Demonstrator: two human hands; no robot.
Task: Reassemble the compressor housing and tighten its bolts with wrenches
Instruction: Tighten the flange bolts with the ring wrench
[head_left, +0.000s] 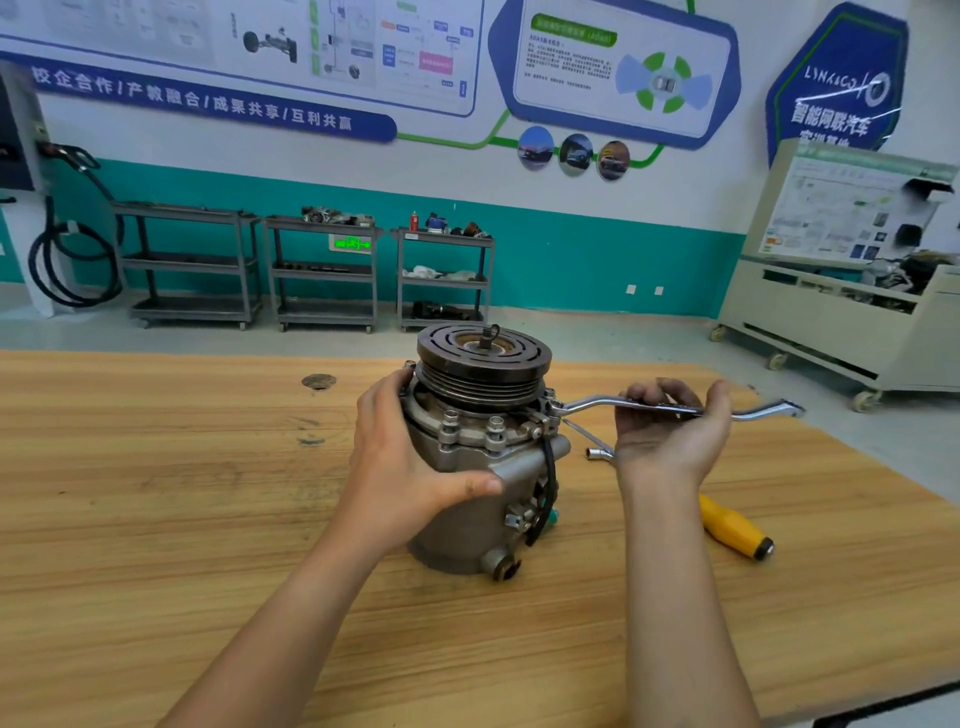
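A grey metal compressor (467, 499) stands upright on the wooden table (156, 493), its dark grooved pulley (483, 364) on top. Bolts (496, 428) ring the housing flange below the pulley. My left hand (400, 457) grips the left side of the housing, thumb across its front. My right hand (670, 431), palm up, holds the shaft of a silver offset ring wrench (592, 402). The wrench's ring end sits on a bolt at the flange's right side (555, 407).
A second silver wrench (597, 453) lies on the table under my right hand. A yellow-handled screwdriver (735, 527) lies to the right. A dark round hole (318, 382) marks the table's far left. Metal carts (322, 270) and a cream equipment trolley (831, 322) stand behind.
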